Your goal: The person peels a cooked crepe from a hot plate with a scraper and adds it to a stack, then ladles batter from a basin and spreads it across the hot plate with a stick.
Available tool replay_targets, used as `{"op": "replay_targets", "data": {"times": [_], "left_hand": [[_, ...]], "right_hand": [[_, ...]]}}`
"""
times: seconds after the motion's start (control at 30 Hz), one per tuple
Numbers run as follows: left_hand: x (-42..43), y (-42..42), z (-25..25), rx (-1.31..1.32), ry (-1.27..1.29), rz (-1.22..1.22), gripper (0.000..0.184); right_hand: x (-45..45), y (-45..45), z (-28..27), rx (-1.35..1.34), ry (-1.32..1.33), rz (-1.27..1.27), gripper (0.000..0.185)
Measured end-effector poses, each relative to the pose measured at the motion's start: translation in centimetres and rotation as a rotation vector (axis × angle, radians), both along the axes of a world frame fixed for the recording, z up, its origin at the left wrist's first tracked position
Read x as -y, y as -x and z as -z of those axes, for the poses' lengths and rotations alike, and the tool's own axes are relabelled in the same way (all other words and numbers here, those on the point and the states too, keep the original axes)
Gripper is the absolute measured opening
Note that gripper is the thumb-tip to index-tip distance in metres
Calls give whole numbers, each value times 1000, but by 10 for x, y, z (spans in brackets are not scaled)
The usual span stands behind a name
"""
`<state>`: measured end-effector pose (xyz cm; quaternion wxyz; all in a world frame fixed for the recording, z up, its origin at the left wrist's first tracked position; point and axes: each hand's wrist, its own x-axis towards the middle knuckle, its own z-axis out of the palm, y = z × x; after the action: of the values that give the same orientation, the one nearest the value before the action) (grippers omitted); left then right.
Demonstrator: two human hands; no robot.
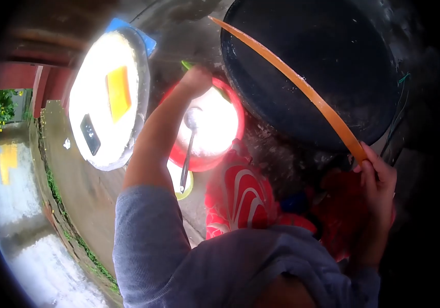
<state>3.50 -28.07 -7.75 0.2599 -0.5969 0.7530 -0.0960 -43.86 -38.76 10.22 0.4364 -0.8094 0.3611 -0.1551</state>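
Observation:
My left hand (198,81) is closed at the far rim of a red basin (239,113) with bright white contents. Green parts of an object (186,65) show on both sides of this hand; its full shape is hidden. A metal ladle (188,154) rests in the basin, its handle over the near rim. At the right, my right hand (376,172) grips the lower end of a long, curved orange-brown strip (302,84). The strip slants up and left over a large round black pan (328,56).
On the left, a round white surface (89,77) carries a yellow-orange rectangle (118,93) and a dark phone-like object (90,134). A blue item (150,43) shows behind it. A pale green-rimmed container (185,185) sits below the basin. Patterned red fabric (245,195) lies before me.

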Motion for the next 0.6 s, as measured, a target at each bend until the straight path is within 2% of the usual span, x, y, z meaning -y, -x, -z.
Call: {"op": "replay_targets", "data": {"times": [0.07,0.13,0.27,0.33,0.4,0.47,0.5,0.57,0.6], "left_hand": [[-6,-11,4,34,3,-13,9],[-19,-17,3,75,-50,-332,11],[-54,-18,20,196,-65,-498,14],[-71,-13,28,273,-121,-689,16],[-88,-13,38,275,-143,-770,18],[-107,-5,40,221,-138,-992,21],[-119,-2,42,225,-136,-994,21],[-143,2,44,191,-195,-1194,24],[-153,4,43,196,-191,-1196,24]], "right_hand": [[1,-1,-1,1,37,-15,33],[2,0,-2,-59,18,0,32],[2,1,-1,-61,57,-32,31],[0,1,-5,-64,33,-57,31],[-4,2,-7,-54,41,-63,31],[-7,4,-10,-44,50,-69,31],[-8,5,-11,-42,48,-74,30],[-10,9,-13,-33,47,-80,30],[-11,11,-14,-27,56,-83,29]]}}
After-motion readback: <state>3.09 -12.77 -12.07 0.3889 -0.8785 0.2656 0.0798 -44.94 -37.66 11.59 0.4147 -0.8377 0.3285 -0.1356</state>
